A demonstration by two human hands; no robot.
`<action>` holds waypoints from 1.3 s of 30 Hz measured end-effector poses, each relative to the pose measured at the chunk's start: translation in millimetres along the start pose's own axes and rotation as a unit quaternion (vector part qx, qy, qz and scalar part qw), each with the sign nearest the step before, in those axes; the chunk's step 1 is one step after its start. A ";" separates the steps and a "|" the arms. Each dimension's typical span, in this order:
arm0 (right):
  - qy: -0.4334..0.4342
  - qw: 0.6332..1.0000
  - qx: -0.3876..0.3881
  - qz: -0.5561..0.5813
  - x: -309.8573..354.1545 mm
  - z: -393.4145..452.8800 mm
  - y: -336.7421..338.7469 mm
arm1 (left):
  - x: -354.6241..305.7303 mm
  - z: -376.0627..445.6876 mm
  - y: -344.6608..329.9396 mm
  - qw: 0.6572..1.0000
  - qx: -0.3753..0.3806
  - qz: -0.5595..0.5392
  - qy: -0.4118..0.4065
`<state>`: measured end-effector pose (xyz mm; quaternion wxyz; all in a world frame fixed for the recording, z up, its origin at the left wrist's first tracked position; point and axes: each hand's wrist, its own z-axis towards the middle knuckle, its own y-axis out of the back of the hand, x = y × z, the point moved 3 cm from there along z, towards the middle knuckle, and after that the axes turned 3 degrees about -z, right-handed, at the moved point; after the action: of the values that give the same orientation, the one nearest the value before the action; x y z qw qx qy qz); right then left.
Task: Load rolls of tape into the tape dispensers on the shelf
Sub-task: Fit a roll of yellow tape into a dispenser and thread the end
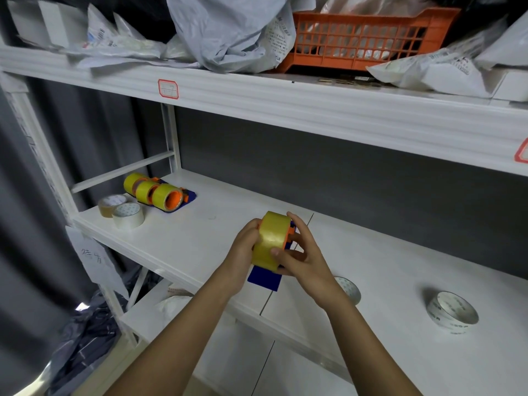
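glossy yellow tape roll point(270, 241), matt white shelf point(200, 238), orange plastic crate point(363, 38).
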<state>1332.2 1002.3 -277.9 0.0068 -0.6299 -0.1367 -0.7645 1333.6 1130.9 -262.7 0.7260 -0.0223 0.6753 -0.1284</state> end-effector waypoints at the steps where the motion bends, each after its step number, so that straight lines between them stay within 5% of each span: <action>1: 0.005 1.000 -0.004 -0.004 0.1 0.1 -0.4 | -0.5 0.9 0.3 1.000 -0.003 -0.003 0.002; 11: -0.009 0.998 -0.051 -0.039 4.6 5.6 -5.6 | 3.8 5.1 0.2 1.000 -0.022 -0.014 0.002; 19: -0.196 0.980 0.007 0.029 4.7 18.1 -6.5 | 7.3 7.0 2.5 0.999 -0.029 -0.004 0.041; 24: -0.119 0.993 -0.021 0.000 3.6 20.6 -2.7 | -0.3 12.6 7.3 0.997 -0.051 0.029 0.047; 28: -0.152 0.988 -0.017 0.009 4.0 17.7 -4.1 | 2.5 19.6 6.8 0.989 -0.073 0.092 0.090; 39: -0.190 0.971 -0.001 0.143 0.4 9.0 -5.3 | -10.2 -9.3 -1.1 0.973 -0.009 0.229 -0.023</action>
<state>1339.9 1009.4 -277.0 0.0892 -0.7769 -0.0435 -0.6218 1323.7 1133.3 -253.4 0.7512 0.1234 0.6466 0.0481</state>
